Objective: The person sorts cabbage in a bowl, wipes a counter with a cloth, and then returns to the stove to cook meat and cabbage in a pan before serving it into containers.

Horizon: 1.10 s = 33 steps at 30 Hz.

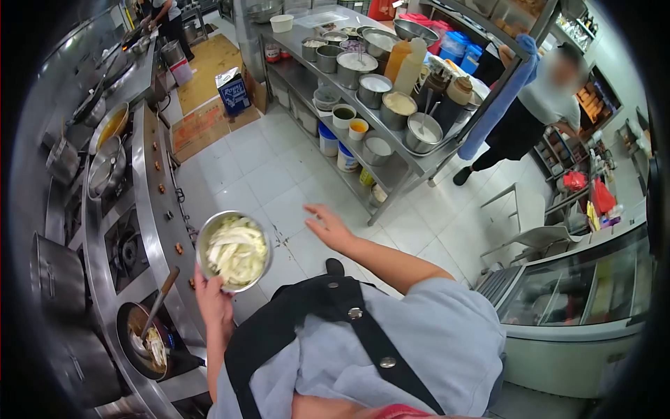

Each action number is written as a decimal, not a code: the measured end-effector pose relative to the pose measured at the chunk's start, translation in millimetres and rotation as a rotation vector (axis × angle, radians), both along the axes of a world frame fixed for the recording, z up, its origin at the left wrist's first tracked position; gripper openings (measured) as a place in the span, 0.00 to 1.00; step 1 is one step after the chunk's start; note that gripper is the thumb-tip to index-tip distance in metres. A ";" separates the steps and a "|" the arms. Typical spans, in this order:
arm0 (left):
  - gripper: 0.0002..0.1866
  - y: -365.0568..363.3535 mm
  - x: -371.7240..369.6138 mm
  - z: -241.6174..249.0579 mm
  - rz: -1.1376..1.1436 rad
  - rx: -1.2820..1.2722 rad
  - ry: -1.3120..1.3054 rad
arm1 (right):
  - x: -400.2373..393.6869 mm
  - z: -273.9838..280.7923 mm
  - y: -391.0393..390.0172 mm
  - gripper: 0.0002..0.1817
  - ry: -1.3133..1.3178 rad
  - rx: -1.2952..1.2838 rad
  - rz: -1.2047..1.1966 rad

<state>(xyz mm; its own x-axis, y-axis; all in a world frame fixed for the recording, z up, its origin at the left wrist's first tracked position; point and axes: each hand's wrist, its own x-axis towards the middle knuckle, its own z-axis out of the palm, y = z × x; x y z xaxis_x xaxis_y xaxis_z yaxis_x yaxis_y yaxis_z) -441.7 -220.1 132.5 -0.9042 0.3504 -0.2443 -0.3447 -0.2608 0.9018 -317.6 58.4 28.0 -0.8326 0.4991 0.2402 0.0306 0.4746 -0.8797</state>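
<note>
My left hand [215, 302] grips the rim of a round metal bowl [200, 244], its thumb over the edge. Pale, cut vegetable pieces [236, 250], which look like cabbage, fill the bowl. It is held above the floor, just right of the stove's front edge. My right hand [331, 228] is in the air with its fingers apart and nothing in it. At the lower left, a dark wok [127, 327] sits on a burner. A ladle [160, 299] with a wooden handle rests in it, among similar pale pieces and brown liquid.
The steel stove counter [155, 223] runs along my left, with large pots [59, 276] behind. Ahead stands a steel shelf table [419, 164] with containers and sauce bottles [399, 61]. A co-worker [544, 105] stands beyond it. A white chair [534, 234] and glass-topped freezer [579, 286] are at right.
</note>
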 end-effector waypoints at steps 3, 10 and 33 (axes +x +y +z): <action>0.37 61.3 -18.2 -19.8 -0.224 -0.003 -0.044 | 19.6 64.1 22.0 0.28 0.146 0.262 -0.017; 0.37 209.0 -24.8 -27.6 -0.473 -0.028 -0.137 | -7.0 97.7 74.5 0.34 -0.270 0.878 0.367; 0.38 346.9 -256.2 -22.8 -0.572 0.028 -0.104 | -155.7 232.5 208.9 0.39 0.120 0.672 0.241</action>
